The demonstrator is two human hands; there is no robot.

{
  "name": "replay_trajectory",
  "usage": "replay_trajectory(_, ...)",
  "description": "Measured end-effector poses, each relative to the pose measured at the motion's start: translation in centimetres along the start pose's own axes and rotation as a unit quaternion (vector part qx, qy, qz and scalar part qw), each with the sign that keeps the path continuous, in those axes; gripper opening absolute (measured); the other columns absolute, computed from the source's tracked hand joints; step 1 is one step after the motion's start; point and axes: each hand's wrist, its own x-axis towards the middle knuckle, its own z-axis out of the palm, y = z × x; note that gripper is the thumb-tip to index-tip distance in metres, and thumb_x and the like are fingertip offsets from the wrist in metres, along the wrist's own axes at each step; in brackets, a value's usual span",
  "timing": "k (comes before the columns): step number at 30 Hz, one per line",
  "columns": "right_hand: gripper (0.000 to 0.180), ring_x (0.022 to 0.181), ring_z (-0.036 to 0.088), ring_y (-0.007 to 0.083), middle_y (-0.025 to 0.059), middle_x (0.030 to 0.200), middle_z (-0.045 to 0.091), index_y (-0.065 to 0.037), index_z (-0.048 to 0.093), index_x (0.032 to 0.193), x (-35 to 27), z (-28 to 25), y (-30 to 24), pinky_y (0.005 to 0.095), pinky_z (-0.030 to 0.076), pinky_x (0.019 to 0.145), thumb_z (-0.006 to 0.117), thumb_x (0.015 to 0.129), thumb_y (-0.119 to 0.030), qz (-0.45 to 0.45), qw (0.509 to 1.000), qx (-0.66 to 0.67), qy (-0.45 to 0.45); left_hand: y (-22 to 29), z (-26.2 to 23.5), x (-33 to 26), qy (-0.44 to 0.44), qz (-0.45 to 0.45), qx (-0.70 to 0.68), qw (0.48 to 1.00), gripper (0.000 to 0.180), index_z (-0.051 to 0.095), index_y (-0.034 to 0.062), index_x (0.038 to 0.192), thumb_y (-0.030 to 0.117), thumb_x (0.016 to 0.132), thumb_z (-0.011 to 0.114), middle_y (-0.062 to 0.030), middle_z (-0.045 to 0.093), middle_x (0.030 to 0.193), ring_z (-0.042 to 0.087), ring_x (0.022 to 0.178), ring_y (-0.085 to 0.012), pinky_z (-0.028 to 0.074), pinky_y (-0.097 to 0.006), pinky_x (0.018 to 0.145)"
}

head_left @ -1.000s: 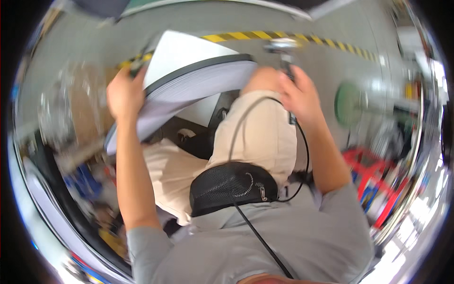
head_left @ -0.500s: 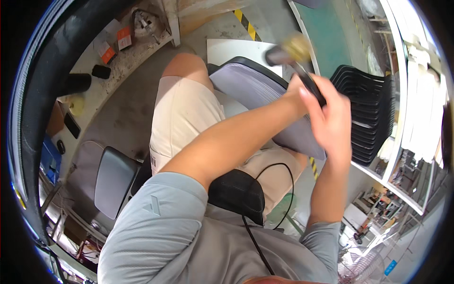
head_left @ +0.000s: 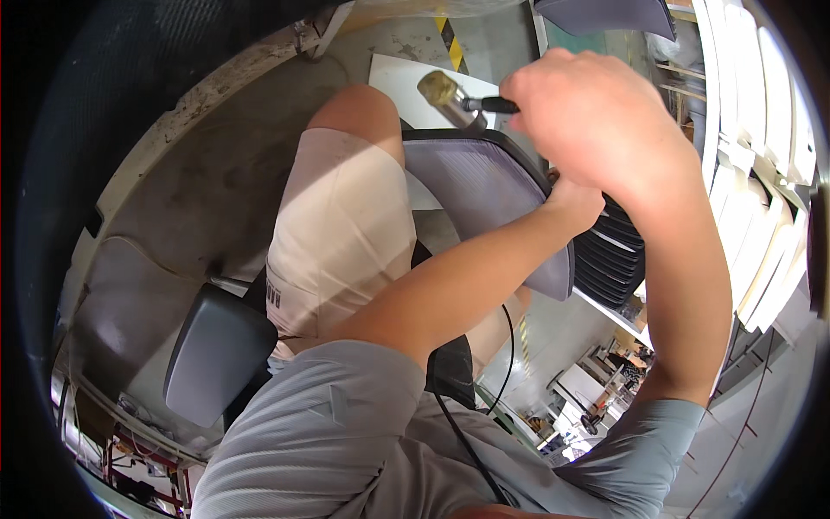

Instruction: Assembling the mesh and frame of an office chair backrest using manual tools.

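Observation:
A framed grey mesh chair back [head_left: 484, 173] lies tilted across my lap, its black rim at the far side. My right hand [head_left: 596, 117] is raised above its far right edge, closed round the black handle of a hammer [head_left: 451, 99]. The hammer's head has a worn yellowish face and a metal body, and hangs over the far rim, apart from it as far as I can see. Below it, my left hand [head_left: 577, 206] is closed at the right edge of the chair back. Its fingertips, and anything in them, are hidden.
To the right, several black ribbed chair parts [head_left: 609, 259] are stacked beside a white rack with pale curved pieces [head_left: 761, 216]. Another grey mesh back [head_left: 605, 13] is at the top. A grey padded armrest [head_left: 212, 355] is at my left, and a white board [head_left: 406, 86] lies beyond my knee.
My right hand has lifted the hammer and swung out to the right, and the hammer's head now points left. My left hand has shifted slightly right and nearer. The view has turned somewhat.

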Motion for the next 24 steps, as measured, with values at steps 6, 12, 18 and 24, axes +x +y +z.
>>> replay_trajectory(6,0.017,0.09,0.072,0.0355,0.0187,0.099,0.072,-0.002,0.074,0.094,-0.8,0.1,1.4,0.0458,0.058,0.079,0.062,0.085,-0.01,0.025,0.999,0.039,0.013,3.4,-3.9,1.0,-0.126,-0.008,0.017,0.992,0.027,0.08,0.0095,0.105,0.021,0.096,0.056,-0.0109,0.072,0.117,0.071,0.101,-0.033,0.055,-0.064,0.077)
replay_trajectory(12,0.017,0.077,0.072,0.0352,0.016,0.077,0.071,-0.003,0.073,0.097,-2.3,0.1,1.2,0.0457,0.056,0.069,0.062,0.089,-0.013,0.017,0.999,0.028,0.026,1.1,2.4,1.8,0.084,-0.075,-0.2,0.973,0.026,0.08,0.0106,0.102,0.022,0.095,0.057,-0.0095,0.073,0.115,0.073,0.099,-0.0316,0.056,-0.061,0.078)
replay_trajectory(18,0.025,0.054,0.049,0.0228,0.0155,0.065,0.053,0.002,0.064,0.094,-14.1,8.4,4.6,0.0338,0.042,0.055,0.069,0.096,-0.023,0.173,0.857,0.423,0.238,1.1,-2.1,0.6,-0.11,0.018,-0.025,0.993,0.02,0.079,0.0116,0.094,0.021,0.089,0.062,-0.0097,0.078,0.096,0.076,0.088,-0.0281,0.058,-0.057,0.075)
replay_trajectory(24,0.02,0.06,0.042,0.0033,-0.0061,0.067,0.048,-0.002,0.063,0.102,-21.1,20.6,-2.9,0.0225,0.032,0.052,0.061,0.104,-0.021,0.355,0.544,0.672,0.355,-0.1,-10.5,-1.2,-0.149,-0.06,0.033,0.986,0.019,0.072,0.0058,0.094,0.022,0.091,0.062,-0.0181,0.074,0.093,0.074,0.091,-0.0305,0.056,-0.045,0.08)
